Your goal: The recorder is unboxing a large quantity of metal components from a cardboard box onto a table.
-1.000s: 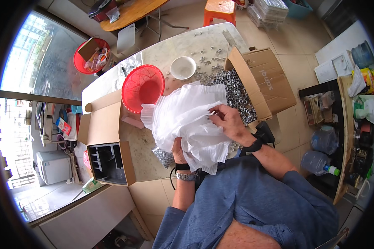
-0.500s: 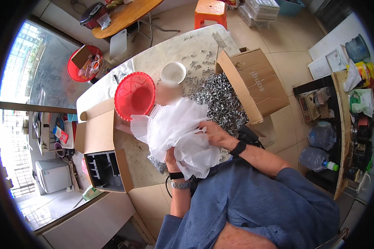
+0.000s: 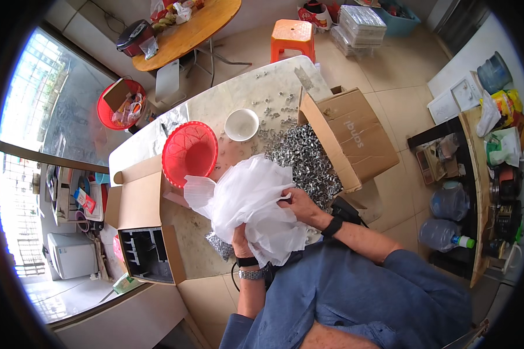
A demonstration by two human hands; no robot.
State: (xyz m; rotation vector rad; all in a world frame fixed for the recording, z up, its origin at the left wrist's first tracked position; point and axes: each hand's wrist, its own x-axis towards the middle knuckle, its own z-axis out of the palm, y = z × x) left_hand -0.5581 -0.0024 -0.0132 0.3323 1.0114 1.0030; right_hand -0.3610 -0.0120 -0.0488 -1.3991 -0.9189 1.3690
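Note:
A thin, crumpled white plastic bag (image 3: 250, 195) is bunched between my hands over the table's near side. My left hand (image 3: 240, 241) grips its lower left part, with the fingers partly hidden in the folds. My right hand (image 3: 303, 206) is closed on its right edge. Just beyond lies a heap of small curved metal pieces (image 3: 305, 157), spilling toward the cardboard box (image 3: 358, 134) tipped on its side at the right. A red plastic basket (image 3: 186, 163) and a white bowl (image 3: 241, 125) stand on the far side of the bag.
An open carton (image 3: 145, 247) with black dividers sits at the table's left edge, near a small bag of metal pieces (image 3: 220, 245). Beyond the table (image 3: 215, 104) are an orange stool (image 3: 293, 38) and a wooden table (image 3: 198, 26). A shelf with water bottles (image 3: 442, 232) stands right.
The view has shifted slightly, so the table sits a little lower in it. The bag looks fuller and rounder at its top. Both hands keep hold of it.

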